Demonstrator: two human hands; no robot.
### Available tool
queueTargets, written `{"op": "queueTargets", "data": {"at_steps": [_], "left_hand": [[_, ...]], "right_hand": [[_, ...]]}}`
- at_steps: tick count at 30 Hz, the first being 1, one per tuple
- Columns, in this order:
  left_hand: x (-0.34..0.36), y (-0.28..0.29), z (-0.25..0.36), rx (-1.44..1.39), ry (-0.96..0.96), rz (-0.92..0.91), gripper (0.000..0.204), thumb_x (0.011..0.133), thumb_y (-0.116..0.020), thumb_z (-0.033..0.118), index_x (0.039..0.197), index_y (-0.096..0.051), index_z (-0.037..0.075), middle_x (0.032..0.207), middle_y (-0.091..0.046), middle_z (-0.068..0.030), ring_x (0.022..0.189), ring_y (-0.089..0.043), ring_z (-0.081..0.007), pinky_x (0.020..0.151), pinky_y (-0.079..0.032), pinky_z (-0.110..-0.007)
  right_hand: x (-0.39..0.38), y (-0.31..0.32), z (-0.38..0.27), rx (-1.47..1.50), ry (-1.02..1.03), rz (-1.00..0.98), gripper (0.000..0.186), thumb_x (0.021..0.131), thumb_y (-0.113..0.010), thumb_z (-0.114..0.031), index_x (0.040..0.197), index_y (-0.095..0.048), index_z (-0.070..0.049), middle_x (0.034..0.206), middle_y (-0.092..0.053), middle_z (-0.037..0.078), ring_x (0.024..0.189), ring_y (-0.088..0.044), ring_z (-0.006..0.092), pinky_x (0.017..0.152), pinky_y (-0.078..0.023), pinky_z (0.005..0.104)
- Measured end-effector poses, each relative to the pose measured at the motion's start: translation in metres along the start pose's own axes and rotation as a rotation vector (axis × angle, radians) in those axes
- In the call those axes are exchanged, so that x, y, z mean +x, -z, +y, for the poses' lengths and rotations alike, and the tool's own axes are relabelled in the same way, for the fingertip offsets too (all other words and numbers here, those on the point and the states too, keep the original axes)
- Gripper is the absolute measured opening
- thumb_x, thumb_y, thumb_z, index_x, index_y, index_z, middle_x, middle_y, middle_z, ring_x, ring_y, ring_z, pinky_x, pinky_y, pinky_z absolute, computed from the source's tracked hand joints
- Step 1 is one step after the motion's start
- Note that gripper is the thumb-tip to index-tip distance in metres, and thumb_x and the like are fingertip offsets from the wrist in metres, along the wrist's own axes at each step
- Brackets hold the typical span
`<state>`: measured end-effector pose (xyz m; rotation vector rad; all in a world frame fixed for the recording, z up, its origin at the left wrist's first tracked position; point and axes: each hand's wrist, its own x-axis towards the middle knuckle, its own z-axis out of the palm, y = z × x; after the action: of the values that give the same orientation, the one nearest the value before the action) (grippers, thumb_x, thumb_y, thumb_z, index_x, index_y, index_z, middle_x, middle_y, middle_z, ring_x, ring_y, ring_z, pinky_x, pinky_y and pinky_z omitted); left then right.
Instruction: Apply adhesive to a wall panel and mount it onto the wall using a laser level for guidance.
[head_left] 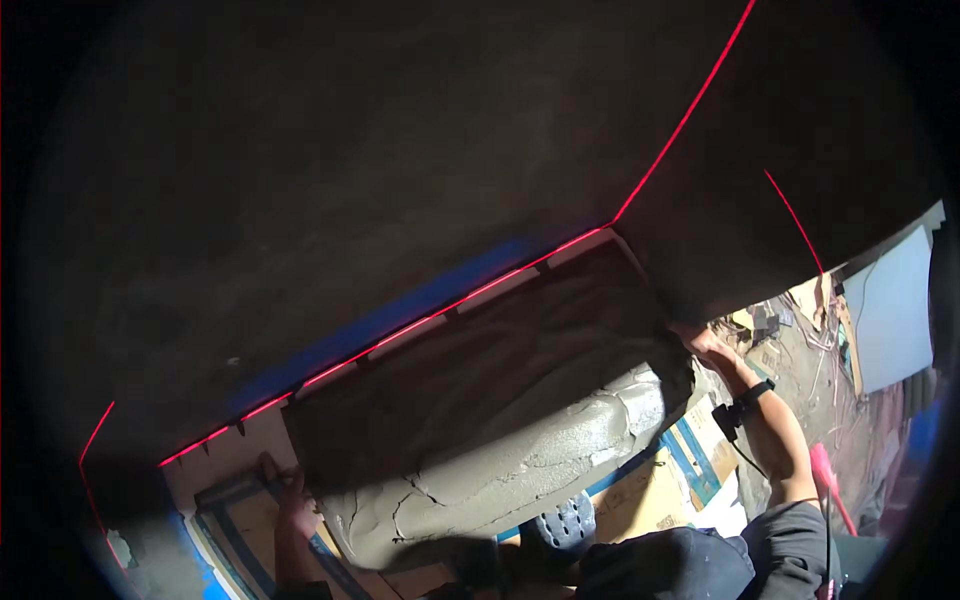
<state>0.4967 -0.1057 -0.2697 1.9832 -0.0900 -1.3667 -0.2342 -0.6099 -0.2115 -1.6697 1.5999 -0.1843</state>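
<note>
A long slab [480, 480], thickly coated with wet grey mortar, lies at a slant before me. Its near part is brightly lit and cracked in places, while the far part is in deep shadow. My left hand [297, 508] grips its left end, thumb sticking out and the other fingers partly hidden at the edge. At the far right corner my right hand [703, 343] is closed round the edge, its fingertips hidden. A dark strap with a small device [745, 405] is on my right wrist.
A dark wall [330, 180] rises beyond the slab, with a red laser line [460, 302] along its foot. Cardboard [640, 495] with blue strips lies underneath. Beside my leg is a perforated shoe [566, 522]. Debris [765, 325] and a pale panel [890, 315] are at right.
</note>
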Motion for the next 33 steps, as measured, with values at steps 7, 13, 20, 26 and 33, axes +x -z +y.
{"op": "queueTargets", "data": {"at_steps": [7, 13, 20, 26, 33], "left_hand": [[-0.023, -0.041, 0.039, -0.347, 0.102, -0.088, 0.054, 0.102, -0.054, 0.054, 0.148, -0.051, 0.026, 0.142, -0.059, 0.0001, 0.135, -0.049, -0.0245, 0.108, -0.039, -0.053], [-0.016, -0.035, 0.023, -0.268, 0.116, 0.012, 0.048, 0.105, -0.052, 0.045, 0.149, -0.05, 0.025, 0.138, -0.062, 0.0002, 0.119, -0.061, -0.0268, 0.097, -0.048, -0.051], [-0.042, -0.029, -0.046, -0.163, -0.105, -0.08, 0.055, 0.109, -0.041, 0.047, 0.146, -0.049, 0.007, 0.132, -0.064, -0.0119, 0.116, -0.063, -0.0248, 0.088, -0.055, -0.044], [-0.046, -0.03, -0.071, -0.365, -0.205, -0.172, 0.032, 0.108, -0.053, 0.041, 0.112, -0.064, 0.012, 0.068, -0.04, 0.0104, 0.055, -0.036, -0.0007, 0.047, -0.027, -0.019], [-0.049, -0.075, -0.037, 0.053, -0.458, 0.276, 0.032, 0.11, -0.05, 0.034, 0.116, -0.069, 0.008, 0.073, -0.043, 0.0103, 0.064, -0.036, -0.0025, 0.058, -0.031, -0.023]], "right_hand": [[0.003, 0.005, 0.011, 0.031, 0.036, 0.047, 0.043, 0.104, -0.057, -0.033, 0.13, -0.066, 0.0, 0.134, -0.066, 0.02, 0.126, -0.059, 0.0279, 0.109, -0.044, 0.0397], [-0.009, 0.011, 0.022, 0.05, 0.002, 0.046, 0.051, 0.104, -0.056, -0.028, 0.143, -0.051, 0.004, 0.137, -0.06, 0.014, 0.119, -0.055, 0.0228, 0.104, -0.046, 0.0369], [-0.063, 0.004, 0.06, 0.339, 0.065, 0.158, 0.045, 0.104, -0.061, -0.033, 0.121, -0.064, 0.009, 0.093, -0.068, 0.006, 0.08, -0.058, 0.0119, 0.073, -0.05, 0.0302], [-0.069, 0.013, 0.094, -0.021, -0.046, 0.341, 0.039, 0.105, -0.058, -0.032, 0.11, -0.066, 0.005, 0.093, -0.07, 0.006, 0.082, -0.061, 0.0173, 0.074, -0.05, 0.0348], [-0.095, 0.008, 0.133, 0.564, -0.275, 0.367, 0.05, 0.099, -0.059, -0.055, 0.108, -0.07, -0.007, 0.089, -0.064, 0.002, 0.072, -0.056, 0.0131, 0.062, -0.049, 0.03]]}}
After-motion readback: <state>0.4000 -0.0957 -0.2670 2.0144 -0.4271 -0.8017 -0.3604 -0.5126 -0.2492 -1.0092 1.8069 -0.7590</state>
